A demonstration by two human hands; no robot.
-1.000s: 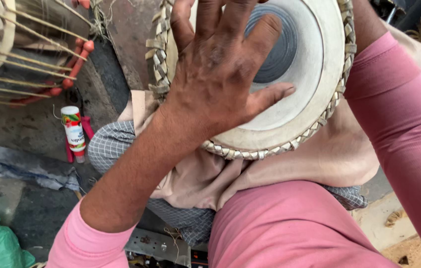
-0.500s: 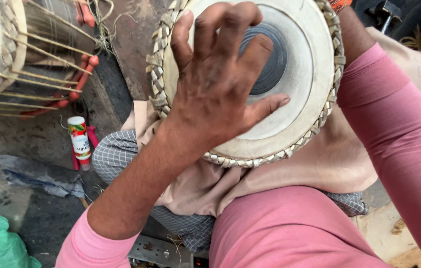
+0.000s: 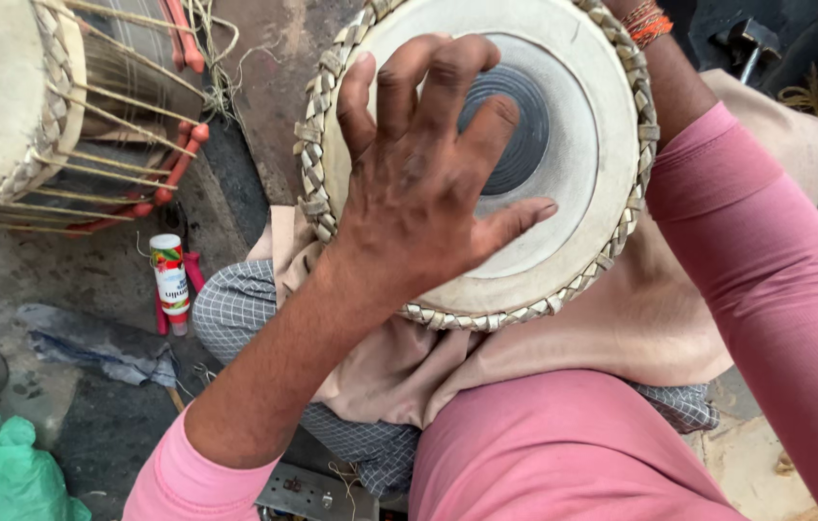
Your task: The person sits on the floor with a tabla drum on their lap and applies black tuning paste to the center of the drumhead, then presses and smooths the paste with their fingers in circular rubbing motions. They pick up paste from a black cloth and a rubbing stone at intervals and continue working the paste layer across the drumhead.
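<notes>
Room was tight: your left hand [image 3: 423, 183] lay spread, fingers splayed, flat on the tabla drum [image 3: 563, 145] in your lap, its braided rim just beyond your palm. Your right hand was hidden behind the drum's far edge; its grip couldn't be told. Smooth pale skin circled a dark centre patch.

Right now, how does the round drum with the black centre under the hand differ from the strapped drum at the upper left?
The round drum with the black centre faces up, its head fully shown under the left hand; the strapped drum is cut off by the frame, showing its side straps. Both have pale heads with woven rims.
</notes>
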